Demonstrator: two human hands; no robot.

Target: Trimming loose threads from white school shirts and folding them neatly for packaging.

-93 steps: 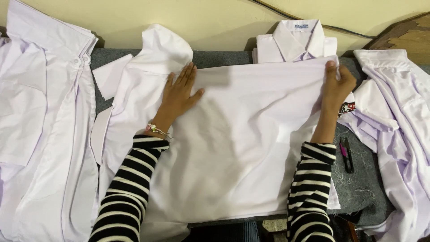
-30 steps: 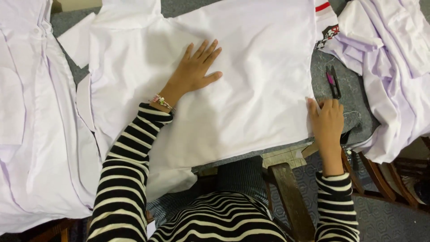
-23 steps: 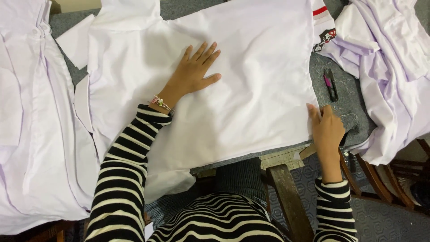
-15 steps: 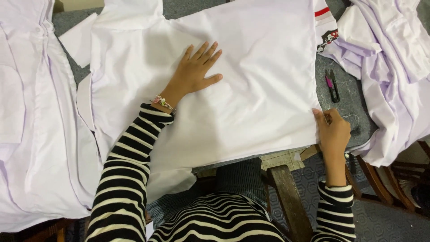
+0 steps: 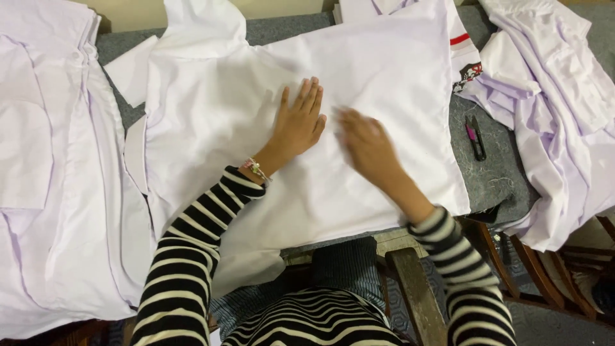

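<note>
A large white cotton shirt panel (image 5: 359, 96) lies spread flat across the centre of the frame on a grey felt-covered table (image 5: 496, 173). The left hand (image 5: 298, 125), fingers splayed, rests palm-down at the middle of the cloth; the right hand (image 5: 368, 147), blurred in motion, passes flat over it just beside the left, neither one gripping anything. Smoothing works best with the left hand anchoring the fabric while the right strokes outward to the edge. A heap of white shirts (image 5: 45, 166) fills the left of the frame, and a crumpled pale lilac garment pile (image 5: 564, 109) crowds the right edge. A small pair of black thread snips with a pink grip (image 5: 475, 136) lies close to the panel's right edge, where it could snag.
</note>
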